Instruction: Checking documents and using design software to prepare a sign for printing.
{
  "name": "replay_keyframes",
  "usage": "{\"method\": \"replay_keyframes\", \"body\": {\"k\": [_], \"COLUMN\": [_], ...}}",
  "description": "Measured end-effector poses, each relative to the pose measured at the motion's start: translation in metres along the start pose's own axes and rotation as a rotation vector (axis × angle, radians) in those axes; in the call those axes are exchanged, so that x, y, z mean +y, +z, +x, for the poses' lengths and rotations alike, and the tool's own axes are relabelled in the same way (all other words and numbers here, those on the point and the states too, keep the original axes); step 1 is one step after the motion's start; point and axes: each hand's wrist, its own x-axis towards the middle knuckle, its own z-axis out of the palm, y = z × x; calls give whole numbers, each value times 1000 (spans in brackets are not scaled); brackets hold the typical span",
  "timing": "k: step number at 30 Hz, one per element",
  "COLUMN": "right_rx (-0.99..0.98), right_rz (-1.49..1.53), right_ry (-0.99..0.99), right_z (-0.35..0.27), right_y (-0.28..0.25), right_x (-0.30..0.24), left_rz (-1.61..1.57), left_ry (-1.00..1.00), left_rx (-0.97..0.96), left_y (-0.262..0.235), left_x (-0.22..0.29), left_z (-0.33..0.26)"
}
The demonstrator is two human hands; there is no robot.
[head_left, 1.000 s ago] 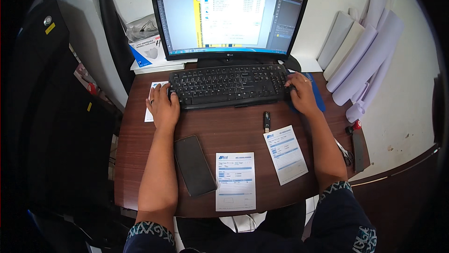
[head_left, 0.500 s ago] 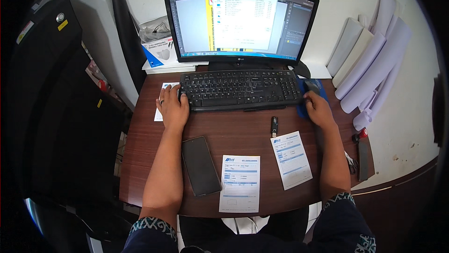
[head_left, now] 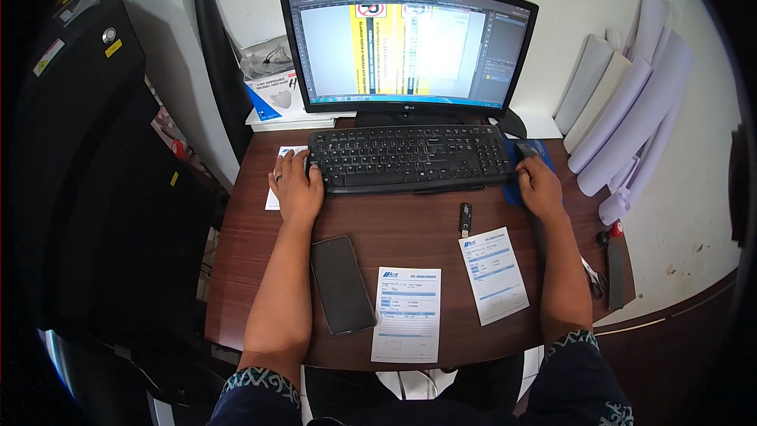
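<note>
My left hand (head_left: 297,196) rests at the left end of a black keyboard (head_left: 412,159); its fingers are spread over the corner keys and the wrist lies on the desk. Partly under that hand is a white paper slip (head_left: 273,202). To the right of the keyboard, my right hand (head_left: 542,191) is wrapped round a dark computer mouse (head_left: 526,152) on a blue mouse pad (head_left: 539,147). The monitor (head_left: 331,48) behind the keyboard shows a yellow and white layout in an editing window, with a pale, see-through panel over its right part.
On the brown desk (head_left: 426,229) lie a black phone (head_left: 344,284), two printed forms (head_left: 406,323) (head_left: 494,284) and a USB stick (head_left: 466,219). Scissors (head_left: 594,278) and a red-topped stamp (head_left: 612,232) sit at the right edge. Paper rolls (head_left: 623,111) lean on the wall; a dark machine (head_left: 102,174) stands left.
On the monitor, the solid white file window has turned into a faint panel, and more of the yellow layout shows. The whole view has shifted slightly; both hands keep their places.
</note>
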Motion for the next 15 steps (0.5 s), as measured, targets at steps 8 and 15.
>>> {"method": "replay_keyframes", "body": {"k": [8,15], "right_rx": [-37,323], "right_rz": [142,27], "right_ry": [-24,-110], "right_z": [-4,22], "right_y": [4,2], "right_x": [-3,10], "left_rz": [7,14], "left_ry": [-5,-2], "left_rx": [5,4], "left_y": [1,1], "left_x": [0,1], "left_z": [-1,-2]}}
